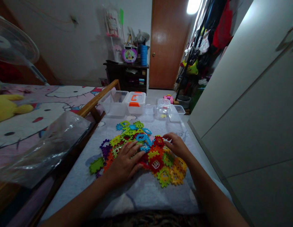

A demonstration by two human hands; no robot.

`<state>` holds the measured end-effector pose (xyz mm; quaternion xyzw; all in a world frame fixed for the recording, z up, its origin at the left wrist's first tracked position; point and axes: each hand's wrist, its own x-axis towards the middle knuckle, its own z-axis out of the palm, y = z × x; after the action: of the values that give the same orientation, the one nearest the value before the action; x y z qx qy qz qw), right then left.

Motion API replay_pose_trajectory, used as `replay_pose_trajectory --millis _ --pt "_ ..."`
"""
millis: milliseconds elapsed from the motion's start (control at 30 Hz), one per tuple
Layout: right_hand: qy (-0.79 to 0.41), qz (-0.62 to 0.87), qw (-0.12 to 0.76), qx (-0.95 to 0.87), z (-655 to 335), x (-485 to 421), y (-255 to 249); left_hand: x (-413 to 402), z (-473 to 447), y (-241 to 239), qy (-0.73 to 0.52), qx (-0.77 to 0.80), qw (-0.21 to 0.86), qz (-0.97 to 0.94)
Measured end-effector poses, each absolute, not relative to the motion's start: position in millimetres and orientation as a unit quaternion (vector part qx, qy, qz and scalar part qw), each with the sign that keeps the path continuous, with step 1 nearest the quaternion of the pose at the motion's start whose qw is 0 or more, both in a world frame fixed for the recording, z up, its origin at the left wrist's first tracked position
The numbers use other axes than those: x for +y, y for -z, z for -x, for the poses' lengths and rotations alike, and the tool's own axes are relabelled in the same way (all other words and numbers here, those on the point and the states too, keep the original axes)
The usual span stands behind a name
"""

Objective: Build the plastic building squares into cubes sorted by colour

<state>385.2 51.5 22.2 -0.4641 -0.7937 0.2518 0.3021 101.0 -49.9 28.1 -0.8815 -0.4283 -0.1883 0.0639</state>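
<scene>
A heap of colourful plastic gear-shaped building pieces lies spread over the cloth. My left hand [127,159] rests palm down on the heap's near left side, fingers spread, covering some pieces. A blue gear piece [144,147] shows by its fingertips. At the heap's right side, my right hand [176,145] is held with fingers bent and apart, close to a small red gear piece [158,141]; whether they touch I cannot tell. Below it are a larger red piece [156,164], a lime green one [163,177] and several yellow-orange ones [178,171].
Behind the heap stand an open clear bin [114,107], a lidded box with orange latches [136,108] and smaller clear containers [176,113]. A wooden bed rail [89,107] and a plastic bag [54,142] are at left; a white cabinet [245,94] borders the right.
</scene>
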Motion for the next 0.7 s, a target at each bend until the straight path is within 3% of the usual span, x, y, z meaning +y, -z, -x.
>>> replay_pose_trajectory --millis 300,467,700 --pt "-0.264 0.465 0.219 -0.816 -363.7 18.3 -34.4 -39.5 -96.6 -33.7 0.268 -0.467 0.057 0.841" --pt "-0.268 0.484 0.207 -0.807 -354.1 20.9 -34.7 -32.8 -96.5 -29.9 0.277 -0.49 0.081 0.823" --pt "-0.336 0.484 0.225 -0.776 -356.6 23.1 -30.2 -30.0 -92.6 -29.6 0.303 -0.499 0.028 0.812"
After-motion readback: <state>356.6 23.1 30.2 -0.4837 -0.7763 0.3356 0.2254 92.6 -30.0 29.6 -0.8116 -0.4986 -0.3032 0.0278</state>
